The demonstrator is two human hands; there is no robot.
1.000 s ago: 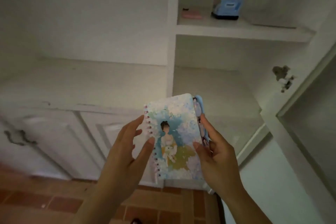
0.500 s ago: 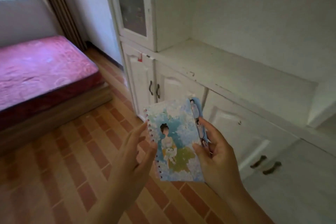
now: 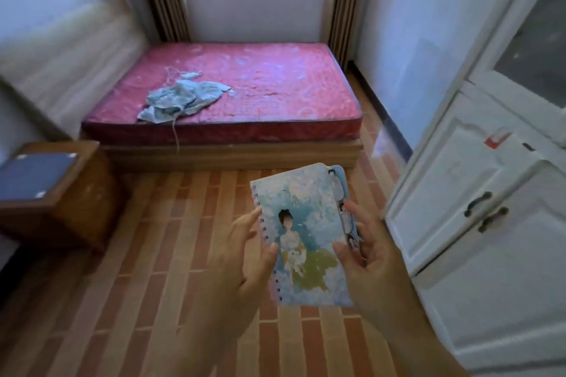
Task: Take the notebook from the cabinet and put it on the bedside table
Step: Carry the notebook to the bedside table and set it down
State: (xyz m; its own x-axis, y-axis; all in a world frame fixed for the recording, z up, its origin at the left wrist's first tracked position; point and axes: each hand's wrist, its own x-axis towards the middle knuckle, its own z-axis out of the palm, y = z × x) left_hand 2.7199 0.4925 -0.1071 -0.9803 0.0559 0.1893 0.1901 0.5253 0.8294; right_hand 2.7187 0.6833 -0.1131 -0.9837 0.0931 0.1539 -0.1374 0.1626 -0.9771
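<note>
Inspector: Notebook, spiral-bound with a pale blue illustrated cover [image 3: 306, 242], is out of the white panelled cabinet [image 3: 477, 193] and held in mid-air over the brick-pattern floor [image 3: 153, 300], cover facing the camera, long axis roughly upright, spiral edge to the left

Clerk: Grip status?

Inspector: Right hand [image 3: 370, 266] is closed on the right edge, thumb on the cover, fingers behind. Left hand [image 3: 242, 257] is spread, thumb tip touching the spiral edge; it steadies more than it grips

Clerk: And the destination?

Inspector: Brown wooden bedside table with a dark blue top [image 3: 49, 190] stands at the far left, beside the pink mattress bed [image 3: 245, 86], well apart from the notebook. It lies to the left and ahead of both hands; the left hand is the nearer. My judgement: the carry runs leftward, and the worktop appears free to receive it
</note>
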